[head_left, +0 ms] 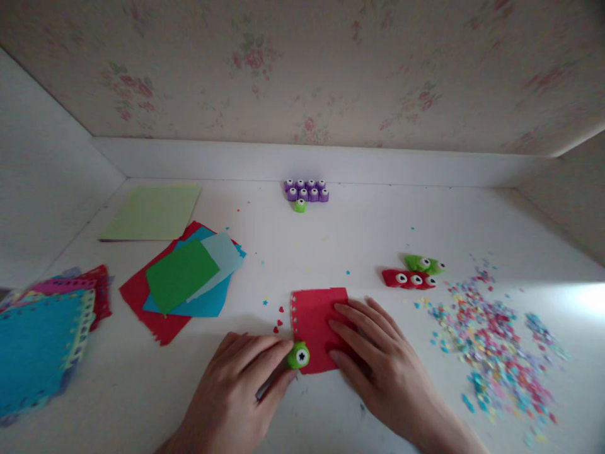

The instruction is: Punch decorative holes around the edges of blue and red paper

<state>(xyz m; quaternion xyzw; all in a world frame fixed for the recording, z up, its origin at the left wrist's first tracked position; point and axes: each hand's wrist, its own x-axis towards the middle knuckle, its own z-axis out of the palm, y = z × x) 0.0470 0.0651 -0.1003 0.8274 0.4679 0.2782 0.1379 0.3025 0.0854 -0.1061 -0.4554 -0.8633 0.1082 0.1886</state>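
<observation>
In the head view my left hand (239, 375) pinches a small green craft punch (299, 356) between thumb and fingers. The punch, with a white top and a dark mark on it, sits at the lower left edge of a red paper square (319, 321). Along that left edge runs a row of small punched holes. My right hand (385, 353) lies with fingers spread over the right side of the red paper, pressing it to the white table. A few tiny red heart cut-outs (280, 323) lie just left of the paper.
Stacked coloured sheets (182, 277), pale green paper (154, 211) and hole-edged sheets (42, 347) lie at left. Several purple punches (307, 192) and one green punch (300, 206) stand at the back. Red punches (409, 279), green punches (423, 263) and scattered confetti (501, 347) are at right.
</observation>
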